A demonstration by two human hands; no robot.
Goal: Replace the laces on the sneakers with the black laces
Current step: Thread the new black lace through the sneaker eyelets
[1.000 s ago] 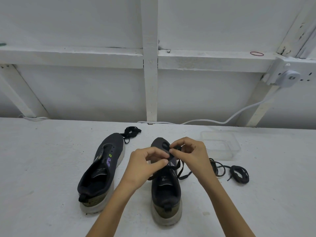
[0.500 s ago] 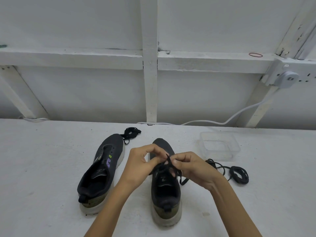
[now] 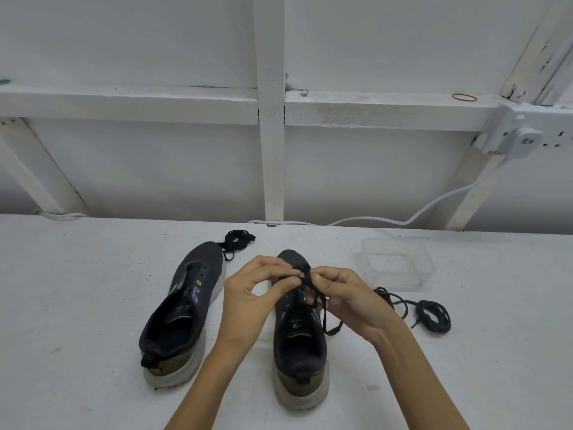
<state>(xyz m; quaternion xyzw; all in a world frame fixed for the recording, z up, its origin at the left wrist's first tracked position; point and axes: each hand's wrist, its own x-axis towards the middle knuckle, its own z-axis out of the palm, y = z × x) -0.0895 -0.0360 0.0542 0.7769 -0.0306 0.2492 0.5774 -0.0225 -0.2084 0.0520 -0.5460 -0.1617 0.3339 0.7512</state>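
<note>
Two dark sneakers with white soles stand heel-toward-me on the white table. The left sneaker (image 3: 183, 308) has bare eyelets and no lace. Over the front of the right sneaker (image 3: 299, 339) my left hand (image 3: 251, 296) and my right hand (image 3: 347, 301) meet, both pinching a black lace (image 3: 307, 276) at the eyelets. A loose length of that lace hangs down the shoe's right side. A coiled black lace (image 3: 432, 315) lies to the right of the shoe. Another black lace bundle (image 3: 238, 238) sits behind the left sneaker's toe.
A clear plastic container (image 3: 398, 263) stands at the back right of the table. A white cable (image 3: 372, 220) runs along the table's far edge up to a wall socket (image 3: 521, 142). White wooden framing rises behind the table.
Both hands dropped from the shoe's toe toward its eyelets and drew closer together, still pinching the lace. The sneakers and the loose laces have not moved.
</note>
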